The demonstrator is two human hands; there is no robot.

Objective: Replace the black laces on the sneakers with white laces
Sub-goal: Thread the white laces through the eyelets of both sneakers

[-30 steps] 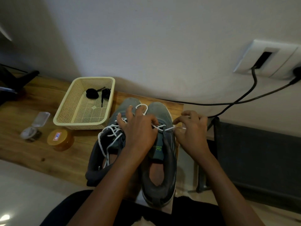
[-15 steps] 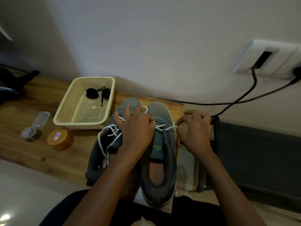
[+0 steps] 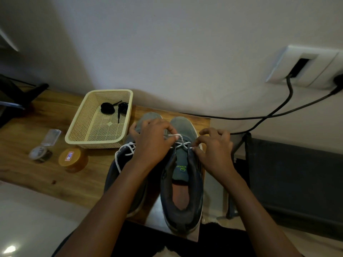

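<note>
Since half a second earlier, the right hand (image 3: 213,151) has been drawn in toward the right sneaker (image 3: 182,182), which stands beside the left sneaker (image 3: 115,177) on the table (image 3: 37,127). The white lace (image 3: 181,143) is pinched by both hands near the toe-end eyelets, a loop being gripped by the left hand (image 3: 152,143). If tension is lost, an end could be slipped out of its eyelet or pulled uneven. The black laces (image 3: 107,108) lie in the basket (image 3: 74,140).
</note>
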